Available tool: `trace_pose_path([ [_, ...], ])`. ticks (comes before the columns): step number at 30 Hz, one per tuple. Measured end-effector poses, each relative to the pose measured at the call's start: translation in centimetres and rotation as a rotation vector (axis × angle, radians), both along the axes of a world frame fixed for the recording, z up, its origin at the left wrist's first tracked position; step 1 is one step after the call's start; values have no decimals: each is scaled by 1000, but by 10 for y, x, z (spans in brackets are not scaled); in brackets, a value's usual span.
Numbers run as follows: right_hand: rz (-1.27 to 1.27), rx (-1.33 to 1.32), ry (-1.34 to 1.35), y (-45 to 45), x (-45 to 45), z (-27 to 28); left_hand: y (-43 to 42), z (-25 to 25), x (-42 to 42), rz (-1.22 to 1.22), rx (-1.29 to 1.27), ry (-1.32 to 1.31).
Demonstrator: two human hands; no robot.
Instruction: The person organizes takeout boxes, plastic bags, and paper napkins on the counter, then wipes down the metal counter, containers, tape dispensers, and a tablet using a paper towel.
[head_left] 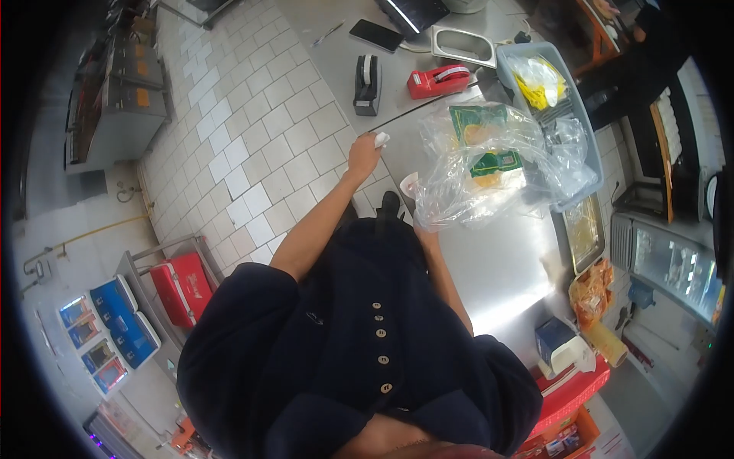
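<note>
My left hand (365, 157) is closed around a small crumpled white piece (381, 139), beside the metal counter's edge. My right forearm reaches up to the near edge of a large clear plastic bag (451, 195); my right hand (423, 232) is mostly hidden there, so its fingers cannot be made out. Green-and-yellow packets (482, 126) show through the bag, which lies on the metal counter (489, 275). A small white-and-red item (409, 185) lies at the bag's left side.
A black tape dispenser (368, 86), a red one (440, 80), a phone (376, 35) and a metal pan (463, 47) stand beyond the bag. Right are a grey bin (587, 145) and a tray (582, 233). A person in dark clothing (638, 69) is at upper right.
</note>
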State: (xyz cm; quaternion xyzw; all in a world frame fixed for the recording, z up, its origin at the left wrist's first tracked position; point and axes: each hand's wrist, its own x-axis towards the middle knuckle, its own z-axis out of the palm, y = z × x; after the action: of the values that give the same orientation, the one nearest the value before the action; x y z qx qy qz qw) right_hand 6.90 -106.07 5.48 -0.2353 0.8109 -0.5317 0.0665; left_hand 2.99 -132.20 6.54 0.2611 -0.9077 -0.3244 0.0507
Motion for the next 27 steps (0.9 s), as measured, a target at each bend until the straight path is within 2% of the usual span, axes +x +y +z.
trace_pose_path([
  [2,2,28,48,-1,-7,7,-7,1,-8,-59,-54,20],
  [4,-32,-8,-112,-2,-2,9,-14,1,0,-342,187,145],
  [5,-41,-8,-119,-3,3,7,-8,21,6,-351,190,138],
  [7,-49,2,-16,-7,2,3,7,80,11,-46,661,130],
  [9,-67,7,-62,-7,1,8,31,165,14,-74,805,401],
  [11,-63,26,-114,1,7,11,53,250,3,-471,781,505],
  [13,39,-59,-293,2,5,9,78,283,-26,-812,469,615],
  [14,32,-57,-286,3,5,12,93,279,-42,-820,471,621],
  [16,65,-103,-303,4,7,23,122,268,-76,-1007,332,549],
  [17,55,-102,-297,2,7,29,135,265,-89,-1017,335,554],
  [19,23,-169,-353,0,7,38,157,260,-110,-1044,249,275],
  [22,-16,-159,-183,8,10,17,178,244,-133,-1078,175,179],
  [24,-63,-119,-259,14,14,23,185,229,-145,-1112,77,195],
  [27,-91,-37,-356,26,20,11,187,201,-162,-1112,-299,147],
])
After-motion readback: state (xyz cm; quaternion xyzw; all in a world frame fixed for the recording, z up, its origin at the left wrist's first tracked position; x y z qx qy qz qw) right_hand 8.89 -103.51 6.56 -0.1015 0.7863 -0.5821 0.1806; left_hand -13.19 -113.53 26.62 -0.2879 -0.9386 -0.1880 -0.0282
